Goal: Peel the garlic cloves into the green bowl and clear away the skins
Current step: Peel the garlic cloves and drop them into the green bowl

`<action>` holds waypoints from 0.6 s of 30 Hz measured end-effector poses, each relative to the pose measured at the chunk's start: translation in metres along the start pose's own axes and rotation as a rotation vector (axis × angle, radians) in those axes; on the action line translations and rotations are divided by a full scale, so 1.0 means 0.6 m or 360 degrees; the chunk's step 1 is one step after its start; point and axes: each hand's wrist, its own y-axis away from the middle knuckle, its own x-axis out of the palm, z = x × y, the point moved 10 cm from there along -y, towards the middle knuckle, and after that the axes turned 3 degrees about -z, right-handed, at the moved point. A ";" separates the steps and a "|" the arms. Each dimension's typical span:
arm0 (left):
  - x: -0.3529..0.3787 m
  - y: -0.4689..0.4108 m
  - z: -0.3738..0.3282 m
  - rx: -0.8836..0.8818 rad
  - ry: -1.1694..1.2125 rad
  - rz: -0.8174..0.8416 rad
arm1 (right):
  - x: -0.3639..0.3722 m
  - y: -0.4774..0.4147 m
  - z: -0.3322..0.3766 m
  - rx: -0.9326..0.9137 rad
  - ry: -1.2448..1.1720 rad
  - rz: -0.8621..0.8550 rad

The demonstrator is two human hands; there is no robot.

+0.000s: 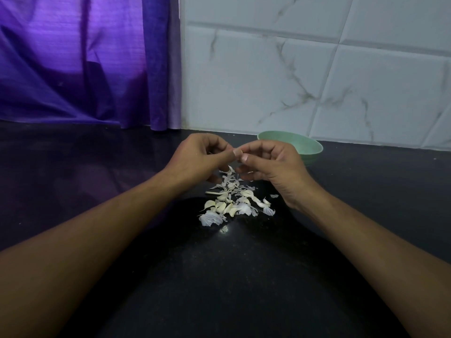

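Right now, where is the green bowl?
In the head view, the green bowl sits on the dark counter at back right, near the tiled wall, just behind the right hand and beyond the garlic pile.

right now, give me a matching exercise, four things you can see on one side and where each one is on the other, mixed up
Things
1 green bowl
2 purple curtain
3 garlic cloves and skins
4 marbled tiles

Places
a hangs at the far left
b lie in a pile on the dark counter
c stands just behind the right hand
d cover the wall at the right

Pairs: 1-c, 2-a, 3-b, 4-d
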 end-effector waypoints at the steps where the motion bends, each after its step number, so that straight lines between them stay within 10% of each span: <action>1: 0.001 0.000 0.000 -0.0002 0.0016 0.0005 | 0.001 0.001 0.002 -0.0012 0.0006 0.0010; 18: 0.004 0.000 -0.001 -0.0051 0.0127 0.0041 | -0.004 0.001 0.010 -0.0052 0.0036 -0.0061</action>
